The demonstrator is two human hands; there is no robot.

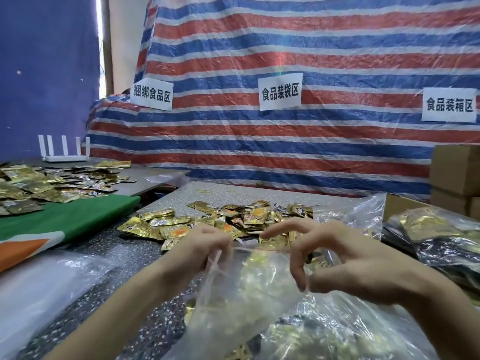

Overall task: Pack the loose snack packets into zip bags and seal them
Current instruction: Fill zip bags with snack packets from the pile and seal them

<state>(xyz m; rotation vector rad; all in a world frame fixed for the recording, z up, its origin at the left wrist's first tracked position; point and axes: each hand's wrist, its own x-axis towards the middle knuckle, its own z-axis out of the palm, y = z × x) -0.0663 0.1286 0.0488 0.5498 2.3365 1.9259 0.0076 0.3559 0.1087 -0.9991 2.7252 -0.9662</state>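
Zip bag point(249, 284) of clear, thin plastic, part filled with gold packets point(255, 266), stands just on the near side of the pile of loose snack packets point(220, 222). The left hand point(197, 253) pinches its left mouth corner with curled fingers; the right hand point(345, 258) pinches the right edge, forefinger stretched out. It looks light, floppy and slippery, best gripped along the stiffer zip strip point(259, 248).

Scene evenly lit, moderately bright; light soft, source probably overhead, out of view. Narrow bright gap point(99, 27) beside dark blue fabric backdrop point(46, 74) burned out white. Shadows faint. Sharp glints on pile of gold foil snack packets point(220, 224). White sheen across clear plastic zip bag point(246, 294), contents hazy. Slight softness on left hand point(197, 250) and right hand point(345, 258). Wide-angle bowing at edges; lower corners smeared.
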